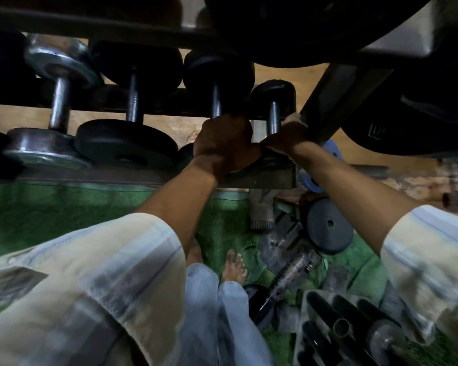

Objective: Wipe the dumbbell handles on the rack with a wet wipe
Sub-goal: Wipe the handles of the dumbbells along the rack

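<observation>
Head view is dim and blurred toward its edges. On the rack's lower shelf (pixel 148 178), the left hand (pixel 224 143) curls around the near end of a black dumbbell (pixel 218 75), hiding its near head and the lower part of its handle. Just right of it, the right hand (pixel 286 137) pinches a pale wet wipe (pixel 295 118) against the handle of the small dumbbell (pixel 273 117) at the shelf's right end; its fingers are mostly hidden behind the handle. A slanted rack post (pixel 336 101) crowds that hand closely on the right, and a large dark plate (pixel 302 30) overhangs from above. Leftward, two larger dumbbells fill the shelf, cut off by the frame. Beyond the shelf's front edge lies green turf (pixel 64 207), cluttered on the right with loose plates and bars.
</observation>
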The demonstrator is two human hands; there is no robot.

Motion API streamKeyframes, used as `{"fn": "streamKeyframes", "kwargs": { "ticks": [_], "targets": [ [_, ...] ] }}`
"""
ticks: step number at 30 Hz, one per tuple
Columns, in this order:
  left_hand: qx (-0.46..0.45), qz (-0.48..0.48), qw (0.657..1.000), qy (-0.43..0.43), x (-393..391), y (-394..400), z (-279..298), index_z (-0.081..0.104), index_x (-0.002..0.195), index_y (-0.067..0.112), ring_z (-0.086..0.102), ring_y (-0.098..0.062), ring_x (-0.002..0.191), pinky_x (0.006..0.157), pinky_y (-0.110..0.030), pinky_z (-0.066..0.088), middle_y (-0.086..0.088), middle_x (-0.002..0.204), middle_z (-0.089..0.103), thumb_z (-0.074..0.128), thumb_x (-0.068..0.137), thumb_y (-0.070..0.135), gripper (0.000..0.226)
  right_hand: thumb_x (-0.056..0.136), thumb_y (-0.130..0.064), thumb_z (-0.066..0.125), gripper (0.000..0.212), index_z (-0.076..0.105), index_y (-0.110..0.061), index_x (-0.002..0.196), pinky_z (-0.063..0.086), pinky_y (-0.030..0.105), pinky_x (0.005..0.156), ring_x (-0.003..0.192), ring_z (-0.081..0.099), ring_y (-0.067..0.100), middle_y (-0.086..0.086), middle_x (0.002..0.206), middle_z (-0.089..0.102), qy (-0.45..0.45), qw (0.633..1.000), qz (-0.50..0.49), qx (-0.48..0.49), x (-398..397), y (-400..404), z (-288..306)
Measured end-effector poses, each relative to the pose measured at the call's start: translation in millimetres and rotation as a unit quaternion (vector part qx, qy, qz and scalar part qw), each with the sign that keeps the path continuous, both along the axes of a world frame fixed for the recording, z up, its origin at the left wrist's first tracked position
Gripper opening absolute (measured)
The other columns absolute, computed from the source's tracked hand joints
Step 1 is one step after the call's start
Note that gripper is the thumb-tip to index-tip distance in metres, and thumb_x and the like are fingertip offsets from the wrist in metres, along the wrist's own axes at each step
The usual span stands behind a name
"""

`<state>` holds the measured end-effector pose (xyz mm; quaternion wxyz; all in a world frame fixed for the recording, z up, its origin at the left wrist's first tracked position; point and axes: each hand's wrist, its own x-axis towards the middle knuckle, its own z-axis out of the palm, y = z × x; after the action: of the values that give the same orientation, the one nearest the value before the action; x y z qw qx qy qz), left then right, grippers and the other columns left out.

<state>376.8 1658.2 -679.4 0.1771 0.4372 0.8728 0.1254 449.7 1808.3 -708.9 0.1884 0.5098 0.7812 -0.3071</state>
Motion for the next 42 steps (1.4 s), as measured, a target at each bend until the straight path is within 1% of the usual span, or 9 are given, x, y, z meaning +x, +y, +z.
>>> {"fn": "streamKeyframes", "kwargs": {
  "ticks": [7,12,17,22,26,32,34,38,42],
  "targets": [
    [0.005,0.006,1.0,-0.002,0,0,1,0.072,0.093,0.018,0.067,-0.029,0.095,0.074,-0.034,0.043,-0.006,0.104,0.07,0.059,0.087,0.052,0.037,0.077,-0.035,0.083,0.071,0.044,-0.013,0.132,0.056,0.043,0.083,0.103,0.065,0.03,0.009,0.115,0.065,0.095,0.98,0.061,0.164,13,-8,-6],
    [0.001,0.01,1.0,0.01,2,-1,6,0.073,0.097,0.019,0.067,-0.03,0.099,0.077,-0.035,0.046,-0.006,0.107,0.07,0.059,0.087,0.049,0.035,0.093,-0.028,0.062,0.023,0.059,-0.016,0.112,0.042,0.033,0.07,0.092,0.061,0.026,0.007,0.101,0.064,0.216,0.91,0.217,0.28,5,5,3],
    [-0.005,0.01,1.0,0.018,2,-2,8,0.072,0.089,0.019,0.067,-0.03,0.093,0.07,-0.032,0.038,-0.007,0.101,0.071,0.057,0.085,0.05,0.034,0.104,-0.019,0.051,0.017,0.06,-0.016,0.118,0.036,0.034,0.066,0.095,0.059,0.031,0.012,0.113,0.057,0.134,0.881,0.29,0.349,-15,14,11],
    [-0.003,0.003,1.0,0.027,3,-1,8,0.071,0.091,0.018,0.067,-0.03,0.093,0.07,-0.032,0.037,-0.007,0.103,0.07,0.058,0.086,0.049,0.034,0.101,-0.03,0.058,0.02,0.066,-0.011,0.103,0.032,0.027,0.063,0.085,0.059,0.024,0.009,0.096,0.059,0.178,0.88,0.364,0.246,13,15,7],
    [0.004,0.004,1.0,0.03,3,-1,5,0.071,0.093,0.017,0.067,-0.032,0.091,0.069,-0.033,0.037,-0.008,0.103,0.069,0.058,0.086,0.051,0.037,0.088,-0.032,0.073,0.022,0.053,-0.023,0.084,0.047,0.034,0.066,0.086,0.061,0.026,0.001,0.087,0.057,0.109,0.941,0.305,0.1,22,6,20],
    [0.004,0.003,1.0,0.022,2,-1,5,0.072,0.096,0.017,0.067,-0.032,0.095,0.071,-0.033,0.038,-0.009,0.107,0.068,0.059,0.087,0.05,0.037,0.096,-0.027,0.065,0.01,0.068,-0.019,0.101,0.05,0.04,0.085,0.106,0.053,0.026,0.009,0.112,0.054,0.151,0.917,0.314,0.194,30,-3,19],
    [0.004,0.001,1.0,0.026,2,-1,4,0.072,0.101,0.016,0.066,-0.032,0.097,0.072,-0.033,0.039,-0.009,0.109,0.069,0.058,0.088,0.05,0.039,0.099,-0.019,0.057,0.026,0.068,-0.012,0.121,0.048,0.039,0.095,0.12,0.049,0.029,0.012,0.125,0.053,0.157,0.911,0.32,0.208,21,-1,9],
    [0.006,0.006,1.0,0.027,3,-1,4,0.072,0.098,0.018,0.067,-0.03,0.096,0.072,-0.032,0.036,-0.008,0.107,0.07,0.058,0.087,0.051,0.038,0.092,-0.011,0.057,0.035,0.062,-0.001,0.125,0.041,0.027,0.086,0.111,0.055,0.028,0.017,0.127,0.053,0.203,0.938,0.207,0.188,6,-3,-3],
    [0.004,0.01,1.0,0.026,3,0,5,0.072,0.093,0.019,0.068,-0.03,0.092,0.07,-0.033,0.039,-0.007,0.101,0.07,0.059,0.085,0.05,0.035,0.077,-0.028,0.071,0.048,0.058,0.0,0.114,0.045,0.031,0.079,0.097,0.059,0.026,0.013,0.108,0.059,0.229,0.97,0.006,0.086,1,-4,-9]
  ]
}}
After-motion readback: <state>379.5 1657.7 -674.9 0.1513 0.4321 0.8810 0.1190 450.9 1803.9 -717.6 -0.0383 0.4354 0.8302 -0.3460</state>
